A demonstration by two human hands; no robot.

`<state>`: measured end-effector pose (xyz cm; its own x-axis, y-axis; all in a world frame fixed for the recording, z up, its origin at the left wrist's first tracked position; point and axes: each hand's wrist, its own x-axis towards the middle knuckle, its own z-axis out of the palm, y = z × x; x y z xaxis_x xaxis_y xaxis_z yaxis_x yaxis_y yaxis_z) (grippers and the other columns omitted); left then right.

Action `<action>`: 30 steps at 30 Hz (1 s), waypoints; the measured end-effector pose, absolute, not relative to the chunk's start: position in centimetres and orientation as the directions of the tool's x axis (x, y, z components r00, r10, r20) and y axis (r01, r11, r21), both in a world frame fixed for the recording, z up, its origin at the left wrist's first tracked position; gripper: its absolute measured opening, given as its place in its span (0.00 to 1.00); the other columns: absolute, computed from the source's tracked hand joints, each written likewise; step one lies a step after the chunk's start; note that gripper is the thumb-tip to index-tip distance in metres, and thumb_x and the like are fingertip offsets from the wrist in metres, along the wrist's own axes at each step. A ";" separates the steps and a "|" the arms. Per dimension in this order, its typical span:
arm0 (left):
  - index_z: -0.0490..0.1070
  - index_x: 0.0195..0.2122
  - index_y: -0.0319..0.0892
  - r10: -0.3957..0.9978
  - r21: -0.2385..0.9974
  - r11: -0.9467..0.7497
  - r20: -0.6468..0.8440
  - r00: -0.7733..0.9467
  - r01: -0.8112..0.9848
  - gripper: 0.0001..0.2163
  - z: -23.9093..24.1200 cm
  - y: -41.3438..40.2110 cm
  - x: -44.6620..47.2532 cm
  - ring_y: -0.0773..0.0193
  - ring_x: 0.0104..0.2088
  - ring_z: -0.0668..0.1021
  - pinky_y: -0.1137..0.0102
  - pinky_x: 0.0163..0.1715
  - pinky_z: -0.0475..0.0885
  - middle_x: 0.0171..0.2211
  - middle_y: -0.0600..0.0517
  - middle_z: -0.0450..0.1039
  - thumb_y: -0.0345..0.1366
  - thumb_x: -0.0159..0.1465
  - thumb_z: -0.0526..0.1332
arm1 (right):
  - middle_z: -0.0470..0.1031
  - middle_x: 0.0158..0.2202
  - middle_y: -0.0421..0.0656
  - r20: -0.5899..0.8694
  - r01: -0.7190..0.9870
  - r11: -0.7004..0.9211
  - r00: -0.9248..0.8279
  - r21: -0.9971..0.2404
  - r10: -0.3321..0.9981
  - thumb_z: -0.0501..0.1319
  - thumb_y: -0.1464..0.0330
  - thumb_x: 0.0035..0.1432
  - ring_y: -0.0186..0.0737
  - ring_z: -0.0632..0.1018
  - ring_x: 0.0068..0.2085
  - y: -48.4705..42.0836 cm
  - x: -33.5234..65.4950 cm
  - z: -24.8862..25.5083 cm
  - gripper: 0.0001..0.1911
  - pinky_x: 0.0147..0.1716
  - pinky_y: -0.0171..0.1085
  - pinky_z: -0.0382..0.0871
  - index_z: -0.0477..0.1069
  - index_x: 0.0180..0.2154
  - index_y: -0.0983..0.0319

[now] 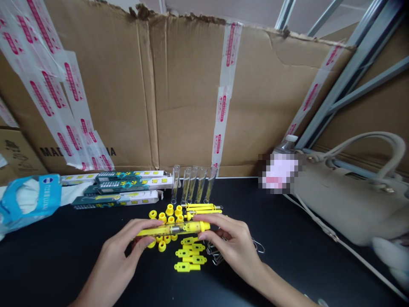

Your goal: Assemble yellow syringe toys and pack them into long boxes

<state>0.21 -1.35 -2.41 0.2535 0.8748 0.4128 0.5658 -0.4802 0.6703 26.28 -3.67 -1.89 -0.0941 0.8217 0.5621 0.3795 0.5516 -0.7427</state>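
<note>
Between my two hands a spring scale (175, 229) lies level, a clear tube with yellow parts and a metal spring inside. My left hand (126, 251) pinches its left end between thumb and fingers. At the yellow cap on the other end, my right hand (234, 245) is closed with thumb and fingertips. Yellow ring caps (170, 209) are grouped behind and under the tube. Nearer to me lie flat yellow tabs (191, 259) with holes. Wire hooks (214, 254) are partly hidden by my right hand. Yellow rods with springs (204, 208) rest just beyond.
Several clear tubes (191, 184) stand upright at the back. Printed boxes (128, 187) and a blue tissue pack (30, 202) are on the left. A bottle (289, 144) and a beige handbag (343, 196) stand right. A cardboard sheet (188, 89) walls off the black table's (255, 221) back.
</note>
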 end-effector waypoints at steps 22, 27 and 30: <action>0.75 0.46 0.53 0.579 -0.040 -0.660 0.609 0.542 0.750 0.13 -1.8 -1.5 -0.2 0.51 0.40 0.76 0.54 0.44 0.63 0.35 0.54 0.78 0.51 0.67 0.59 | 0.82 0.44 0.45 0.696 0.429 0.789 -0.391 -0.441 0.602 0.64 0.70 0.63 0.40 0.81 0.43 -4.2 25.7 -2.3 0.14 0.44 0.39 0.77 0.73 0.50 0.60; 0.71 0.39 0.45 0.524 0.013 -0.736 0.644 0.557 0.677 0.13 -1.8 -1.6 0.3 0.56 0.38 0.77 0.62 0.42 0.66 0.34 0.53 0.77 0.45 0.72 0.52 | 0.81 0.42 0.46 0.697 0.482 0.764 -0.361 -0.429 0.619 0.68 0.62 0.59 0.41 0.79 0.41 -3.7 26.8 -1.2 0.20 0.40 0.39 0.75 0.72 0.52 0.61; 0.68 0.42 0.44 0.606 0.129 -0.697 0.633 0.483 0.705 0.12 -2.4 -1.7 0.4 0.59 0.36 0.77 0.65 0.39 0.68 0.36 0.51 0.76 0.42 0.74 0.48 | 0.80 0.36 0.44 0.590 0.529 0.682 -0.365 -0.505 0.720 0.67 0.61 0.60 0.37 0.75 0.31 -2.9 28.9 0.4 0.15 0.29 0.35 0.71 0.76 0.45 0.61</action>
